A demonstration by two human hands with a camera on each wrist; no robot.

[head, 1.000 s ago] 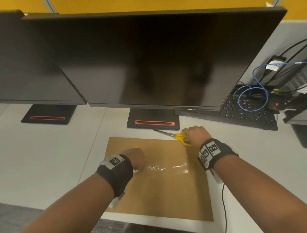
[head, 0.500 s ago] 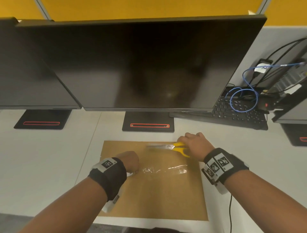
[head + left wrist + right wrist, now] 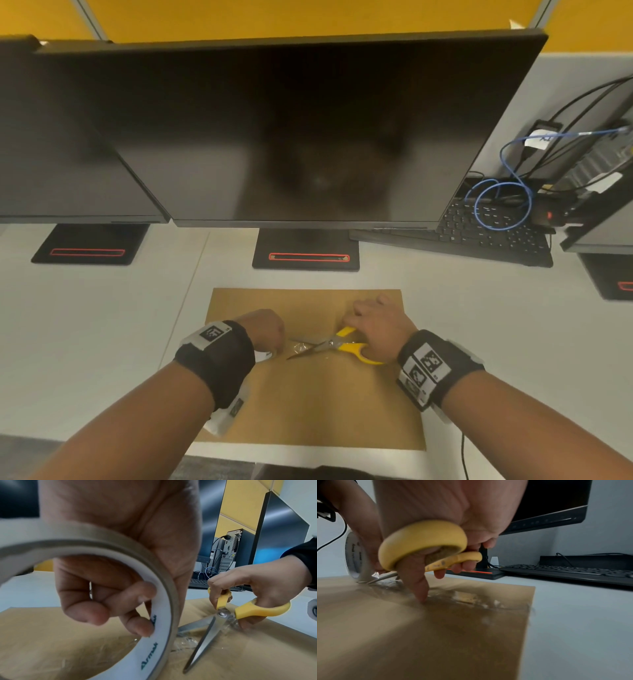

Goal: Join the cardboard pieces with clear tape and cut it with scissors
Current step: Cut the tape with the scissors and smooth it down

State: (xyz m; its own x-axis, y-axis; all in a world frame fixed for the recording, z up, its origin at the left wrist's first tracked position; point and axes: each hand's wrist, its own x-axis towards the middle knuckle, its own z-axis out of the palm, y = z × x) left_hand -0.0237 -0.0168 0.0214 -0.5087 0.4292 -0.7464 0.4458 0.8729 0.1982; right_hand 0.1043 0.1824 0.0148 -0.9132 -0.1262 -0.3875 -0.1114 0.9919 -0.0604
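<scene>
The left hand [image 3: 262,329] grips one tape roll [image 3: 159,635] upright on the cardboard [image 3: 308,404]. The right hand [image 3: 378,325] holds one pair of yellow scissors [image 3: 337,346], blades parted over the clear tape [image 3: 467,597]. Beyond stand two monitors [image 3: 308,137] and one keyboard [image 3: 479,233], with blue cable [image 3: 503,205] lying on it.

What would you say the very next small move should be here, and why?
Probably close the yellow-handled scissors: the right hand holds their blades open across the clear tape stretched from the tape roll that the left hand grips, uncut.
</scene>
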